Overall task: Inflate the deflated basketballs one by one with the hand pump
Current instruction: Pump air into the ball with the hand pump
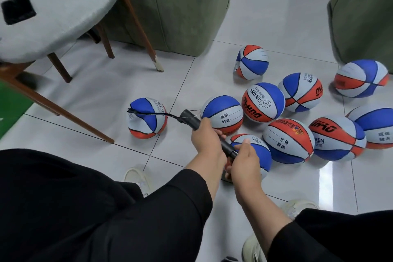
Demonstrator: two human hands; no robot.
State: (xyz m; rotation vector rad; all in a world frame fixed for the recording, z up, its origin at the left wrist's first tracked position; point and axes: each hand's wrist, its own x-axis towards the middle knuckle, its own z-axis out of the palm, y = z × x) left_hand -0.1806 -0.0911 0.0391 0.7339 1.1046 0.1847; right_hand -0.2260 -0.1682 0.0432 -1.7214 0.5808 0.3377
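Observation:
A black hand pump (192, 121) slants across the middle of the floor. My left hand (206, 138) grips its barrel. My right hand (244, 160) grips the handle end lower right. A thin black hose (153, 113) runs left from the pump head to the top of a dented, deflated red, white and blue basketball (146, 119) standing alone on the tiles. Several more basketballs of the same colours lie to the right, among them a round one (263, 102) and a crumpled one (252, 61) farther back.
A grey cushioned wooden chair (53, 13) with slanted legs stands at the upper left. A green upholstered sofa (180, 6) blocks the back, with another green piece (365, 13) at the right. My black-clad legs and pale shoes (138, 178) fill the foreground on white tiles.

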